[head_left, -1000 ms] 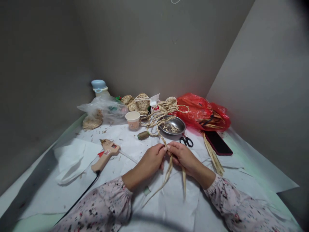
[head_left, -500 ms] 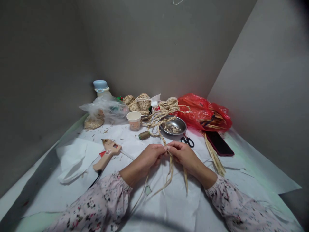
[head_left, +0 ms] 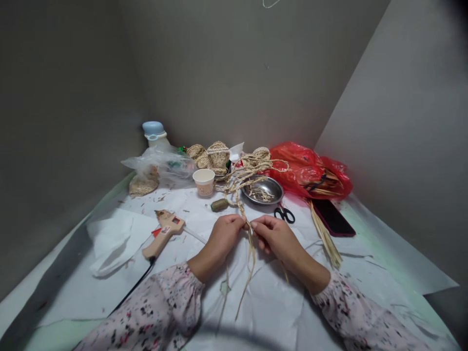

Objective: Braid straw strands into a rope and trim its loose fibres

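Presents braided cord (head_left: 240, 207) directly at the fingertips, with its lower end between left hand (head_left: 224, 236) and right hand (head_left: 277, 236). On the left, clamps this end between thumb and forefinger, pressed together. On the right, pinches at the loose strands (head_left: 251, 253) just beside it, with thumb and forefinger closed. Trails below the fingers in thin strands; runs beyond them in loose loops, partly over steel bowl (head_left: 275, 187) with plant scraps. Just beyond the left fingers, see thread spool (head_left: 219, 205), then paper cup (head_left: 204, 187). Near and beyond the right fingers, see scissors (head_left: 284, 214); farther right, dry strips (head_left: 324, 236) and phone (head_left: 333, 218). Well left of the fingers, locate glue gun (head_left: 163, 240). Farthest beyond them, find woven pieces (head_left: 218, 155) and, to the right, red plastic bag (head_left: 296, 161).
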Tool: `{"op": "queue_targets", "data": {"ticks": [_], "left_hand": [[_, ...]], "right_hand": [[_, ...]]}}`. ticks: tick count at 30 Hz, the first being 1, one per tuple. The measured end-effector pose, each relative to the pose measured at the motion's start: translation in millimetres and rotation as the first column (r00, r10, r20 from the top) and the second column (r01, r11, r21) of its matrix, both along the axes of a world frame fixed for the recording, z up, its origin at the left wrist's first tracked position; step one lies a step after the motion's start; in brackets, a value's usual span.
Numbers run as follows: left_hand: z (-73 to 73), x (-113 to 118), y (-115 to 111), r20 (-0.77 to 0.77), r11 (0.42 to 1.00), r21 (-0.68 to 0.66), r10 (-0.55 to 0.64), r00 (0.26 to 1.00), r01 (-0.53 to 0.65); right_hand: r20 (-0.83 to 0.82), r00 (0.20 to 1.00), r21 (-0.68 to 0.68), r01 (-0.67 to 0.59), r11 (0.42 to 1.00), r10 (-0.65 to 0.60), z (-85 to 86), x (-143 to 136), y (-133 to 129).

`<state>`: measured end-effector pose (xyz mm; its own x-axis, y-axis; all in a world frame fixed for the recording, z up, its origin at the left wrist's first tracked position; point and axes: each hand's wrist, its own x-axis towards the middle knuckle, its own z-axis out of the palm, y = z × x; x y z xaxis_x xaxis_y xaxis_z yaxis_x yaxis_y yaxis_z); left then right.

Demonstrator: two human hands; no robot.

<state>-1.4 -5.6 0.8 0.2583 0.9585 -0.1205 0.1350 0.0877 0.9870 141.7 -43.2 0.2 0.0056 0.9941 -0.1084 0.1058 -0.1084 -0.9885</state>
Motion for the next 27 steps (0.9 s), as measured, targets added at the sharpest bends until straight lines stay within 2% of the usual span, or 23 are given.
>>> {"op": "queue_targets", "data": {"ticks": [2,4,8,11,14,16,19,21,24,27], "left_hand": [[1.5,0.9,-2.4,0.051,0.998,-0.066,0.012,0.999,-0.008],[2.2,1.0,-3.7,0.095,0.994,-0.108,0.01,0.995,0.0],[-0.8,-0.2,-2.1,0.189,0.985,-0.164,-0.019,0.982,0.051],[-5.0,-0.6,0.4,0.237,0.98,-0.183,-0.029,0.971,0.074],[-6.0,-0.7,1.6,0.257,0.98,-0.188,-0.018,0.966,0.069],[-3.5,-1.1,1.2,0.268,0.981,-0.178,-0.03,0.963,0.08],[1.9,-1.7,-1.1,0.246,0.984,-0.145,-0.069,0.967,0.108],[4.0,-1.5,-2.9,0.209,0.983,-0.139,-0.086,0.974,0.117],[5.0,-0.2,-5.3,0.19,0.978,-0.145,-0.118,0.975,0.147],[7.3,1.5,-7.3,0.203,0.977,-0.125,-0.142,0.969,0.17]], "right_hand": [[0.042,0.999,0.057,0.003,0.998,-0.006,0.3,-4.0,-4.2],[0.154,0.988,0.183,-0.003,0.983,-0.025,-0.9,-6.0,-7.3],[0.443,0.895,0.421,-0.157,0.894,-0.051,-4.8,-7.4,-10.9],[0.555,0.831,0.461,-0.264,0.847,-0.044,-5.3,-9.3,-13.9],[0.592,0.805,0.464,-0.311,0.83,-0.029,-1.6,-10.7,-17.5],[0.559,0.827,0.476,-0.256,0.841,-0.064,2.4,-9.2,-18.4],[0.436,0.875,0.512,-0.049,0.858,-0.21,6.8,-2.5,-13.9],[0.346,0.903,0.495,0.055,0.867,-0.255,6.6,2.9,-7.5],[0.182,0.972,0.35,0.076,0.934,-0.148,2.9,6.6,1.9],[-0.012,0.999,0.188,-0.031,0.982,0.034,-0.6,4.1,5.9]]}}
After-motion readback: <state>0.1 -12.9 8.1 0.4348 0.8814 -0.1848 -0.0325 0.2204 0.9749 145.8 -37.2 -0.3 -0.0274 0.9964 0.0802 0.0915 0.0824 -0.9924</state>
